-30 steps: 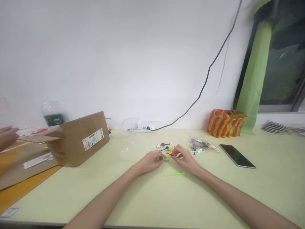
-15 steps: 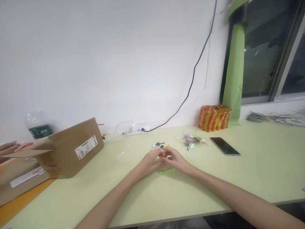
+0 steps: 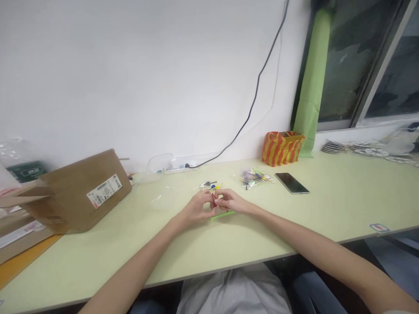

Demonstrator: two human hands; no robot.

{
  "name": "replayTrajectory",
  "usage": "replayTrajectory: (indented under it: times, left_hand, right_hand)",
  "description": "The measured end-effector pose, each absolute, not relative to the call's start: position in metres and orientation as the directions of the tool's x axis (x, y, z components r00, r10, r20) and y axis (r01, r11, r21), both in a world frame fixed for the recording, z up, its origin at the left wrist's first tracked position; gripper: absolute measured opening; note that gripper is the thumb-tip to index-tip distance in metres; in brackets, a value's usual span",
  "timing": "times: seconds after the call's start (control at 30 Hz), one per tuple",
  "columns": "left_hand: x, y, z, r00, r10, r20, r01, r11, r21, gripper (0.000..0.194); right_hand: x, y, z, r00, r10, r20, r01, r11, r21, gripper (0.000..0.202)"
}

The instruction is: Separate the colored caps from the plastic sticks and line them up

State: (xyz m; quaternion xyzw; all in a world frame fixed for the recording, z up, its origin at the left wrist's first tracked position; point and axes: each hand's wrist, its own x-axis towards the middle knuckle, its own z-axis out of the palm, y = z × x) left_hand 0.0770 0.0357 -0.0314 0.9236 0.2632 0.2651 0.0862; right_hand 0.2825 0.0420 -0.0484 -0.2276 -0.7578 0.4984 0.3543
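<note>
Head view: right hand (image 3: 233, 202) pinches a red piece (image 3: 214, 197); left hand (image 3: 198, 207) curls beside it, grip unclear.

White wall (image 3: 131, 78) — pale green table (image 3: 209, 244), dark window (image 3: 350, 65) (green curtain (image 3: 310, 87) alongside) at right.

front passable; carton (image 3: 75, 196) left (bag (image 3: 282, 149) right)

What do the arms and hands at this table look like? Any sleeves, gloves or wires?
They are a person's: the left hand and right hand wear no gloves, both forearms are sleeveless, and no watch, cable or marking shows. Rings are too small to tell.
</note>
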Motion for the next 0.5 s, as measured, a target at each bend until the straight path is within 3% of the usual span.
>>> replayTrajectory:
  times: [0.13,0.3,0.5]
  left_hand:
    - [0.074,0.043,-0.038,0.716,0.552,0.426,0.486,-0.833,0.263,0.017]
    - [0.072,0.048,-0.039,0.729,0.568,0.383,0.546,-0.819,0.176,0.025]
    - [0.070,0.052,-0.041,0.723,0.563,0.401,0.587,-0.806,0.074,0.024]
  right_hand:
    - [0.290,0.052,-0.057,-0.675,0.682,0.281,0.011,0.390,-0.921,0.039]
    - [0.288,0.066,-0.070,-0.443,0.850,0.285,0.068,0.349,-0.934,0.036]
    - [0.298,0.076,-0.072,-0.211,0.941,0.266,-0.138,0.241,-0.961,0.043]
